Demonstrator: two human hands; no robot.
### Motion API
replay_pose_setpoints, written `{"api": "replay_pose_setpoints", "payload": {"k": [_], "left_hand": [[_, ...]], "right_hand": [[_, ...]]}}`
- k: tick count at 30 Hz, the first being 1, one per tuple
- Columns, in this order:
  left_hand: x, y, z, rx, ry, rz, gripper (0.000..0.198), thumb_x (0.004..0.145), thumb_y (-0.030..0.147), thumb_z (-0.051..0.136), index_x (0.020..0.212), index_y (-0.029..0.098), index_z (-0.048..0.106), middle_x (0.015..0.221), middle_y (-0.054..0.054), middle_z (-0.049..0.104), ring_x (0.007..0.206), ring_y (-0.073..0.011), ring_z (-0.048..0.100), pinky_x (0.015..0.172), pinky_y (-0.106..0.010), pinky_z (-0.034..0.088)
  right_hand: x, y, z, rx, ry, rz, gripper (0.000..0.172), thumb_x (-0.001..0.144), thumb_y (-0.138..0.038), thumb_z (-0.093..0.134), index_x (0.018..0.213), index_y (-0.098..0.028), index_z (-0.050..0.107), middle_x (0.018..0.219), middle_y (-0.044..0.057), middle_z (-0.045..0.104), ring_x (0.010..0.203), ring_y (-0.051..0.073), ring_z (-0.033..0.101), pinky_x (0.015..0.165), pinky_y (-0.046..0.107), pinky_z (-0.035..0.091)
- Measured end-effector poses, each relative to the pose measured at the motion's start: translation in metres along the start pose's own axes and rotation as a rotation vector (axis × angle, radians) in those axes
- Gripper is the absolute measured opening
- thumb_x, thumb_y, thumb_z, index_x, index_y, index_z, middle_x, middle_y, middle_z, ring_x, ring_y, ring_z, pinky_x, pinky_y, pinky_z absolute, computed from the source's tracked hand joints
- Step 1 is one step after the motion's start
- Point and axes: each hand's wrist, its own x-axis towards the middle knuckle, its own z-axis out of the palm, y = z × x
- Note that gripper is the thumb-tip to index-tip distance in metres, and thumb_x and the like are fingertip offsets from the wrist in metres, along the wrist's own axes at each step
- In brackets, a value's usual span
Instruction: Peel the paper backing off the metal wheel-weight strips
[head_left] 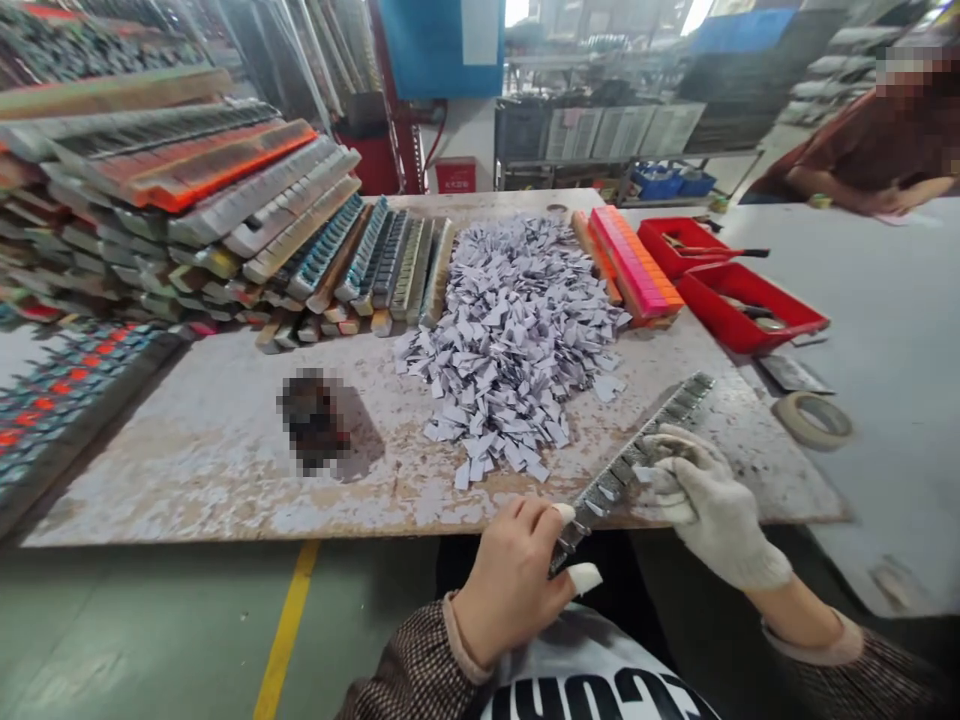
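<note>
My left hand [514,570], with white covers on the thumb and a fingertip, is closed round the near end of a long dark slotted bar [619,466]. The bar slants up and away to the right over the table's front edge, its far end above the tabletop. Several small white pieces sit along its near part. My right hand [712,505], in a white knit glove, is beside the bar's middle, its fingertips pinched on a small white piece [643,474]. A large heap of small white flat pieces [517,330] lies on the worn table [225,440] beyond the bar.
Stacked bars [187,200] fill the back left, with another studded bar [82,400] at the left edge. Pink and orange blocks [630,265] border the heap. Red trays [750,310] and a tape roll [812,418] lie right. A person [862,150] sits at the far right.
</note>
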Motion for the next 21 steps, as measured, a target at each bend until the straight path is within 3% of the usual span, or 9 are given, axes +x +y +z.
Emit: {"api": "replay_pose_setpoints", "payload": {"k": [5,9,15,18,21], "left_hand": [[-0.004,-0.004,0.014,-0.015,-0.116,-0.053,0.048,0.085,0.021,0.077,0.128,0.020,0.054,0.126,-0.009,0.064,0.112,-0.0297,0.060,0.098,-0.049,0.055],[-0.004,-0.005,0.020,-0.047,-0.105,-0.095,0.046,0.083,0.010,0.070,0.125,0.021,0.054,0.124,-0.008,0.063,0.110,-0.0280,0.060,0.097,-0.047,0.056],[-0.003,-0.009,0.026,-0.097,-0.075,-0.088,0.049,0.080,0.009,0.068,0.125,0.021,0.053,0.123,-0.009,0.063,0.110,-0.0287,0.060,0.096,-0.046,0.056],[-0.002,-0.010,0.024,-0.105,-0.074,-0.067,0.044,0.084,0.020,0.073,0.123,0.020,0.054,0.123,-0.011,0.063,0.109,-0.0291,0.061,0.096,-0.046,0.056],[0.002,-0.012,0.013,-0.113,-0.115,-0.035,0.046,0.086,0.047,0.077,0.116,0.019,0.058,0.116,-0.010,0.065,0.102,-0.0281,0.064,0.090,-0.043,0.056]], "right_hand": [[0.004,-0.006,0.010,-0.155,-0.040,-0.201,0.010,0.095,-0.019,0.061,0.086,-0.024,0.061,0.122,0.011,0.070,0.133,0.033,0.057,0.110,0.055,0.050],[0.013,-0.013,0.010,-0.284,-0.103,-0.325,0.007,0.095,-0.015,0.059,0.095,-0.020,0.064,0.120,0.014,0.070,0.132,0.034,0.058,0.110,0.057,0.048],[0.015,-0.010,0.016,-0.279,-0.179,-0.322,0.011,0.092,-0.014,0.058,0.094,-0.019,0.067,0.113,0.014,0.070,0.129,0.032,0.060,0.113,0.053,0.048],[0.017,-0.008,0.018,-0.287,-0.202,-0.337,0.012,0.091,-0.013,0.058,0.093,-0.019,0.068,0.112,0.014,0.071,0.128,0.032,0.061,0.113,0.053,0.048],[0.022,-0.007,0.017,-0.296,-0.248,-0.359,0.013,0.094,-0.015,0.056,0.094,-0.018,0.068,0.110,0.014,0.071,0.125,0.033,0.062,0.110,0.054,0.049]]}}
